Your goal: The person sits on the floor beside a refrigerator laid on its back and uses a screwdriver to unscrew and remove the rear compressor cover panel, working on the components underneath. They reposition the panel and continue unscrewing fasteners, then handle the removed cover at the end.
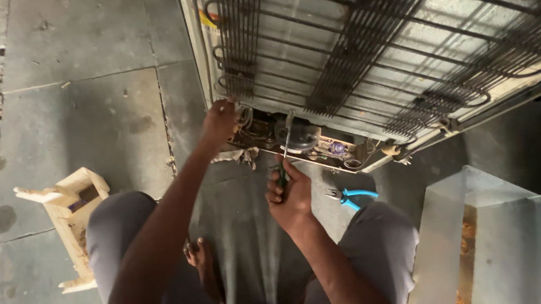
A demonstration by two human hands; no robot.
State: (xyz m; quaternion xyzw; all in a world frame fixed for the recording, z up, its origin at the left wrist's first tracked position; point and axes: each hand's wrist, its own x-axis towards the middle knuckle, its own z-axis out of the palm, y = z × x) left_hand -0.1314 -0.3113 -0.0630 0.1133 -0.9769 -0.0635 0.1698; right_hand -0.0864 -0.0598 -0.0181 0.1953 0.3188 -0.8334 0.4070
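Refrigerator (pixel 314 52), rear face toward the camera, white casing, black wire condenser grille (pixel 397 39) across most of the back. Compressor bay (pixel 308 144) open along the lower edge, holding a dark rounded compressor (pixel 301 136), loose wiring and small fittings. Left hand (pixel 220 120) raised to the left end of that bay, fingers curled against the casing edge and the wires there; whether anything is pinched between them cannot be told. Right hand (pixel 290 195) lower and nearer the body, clenched around the dark handle of a long slim tool, probably a screwdriver (pixel 285 151), shaft angled up into the bay with its tip at the compressor. Blue-handled pliers (pixel 350 197) lying on the stone floor (pixel 87 115) just right of the right hand, untouched. Small pale wooden box (pixel 70 219) on the floor at the left, beside the grey-trousered left knee. Clear plastic bin (pixel 489 237) at lower right, well apart from both hands.
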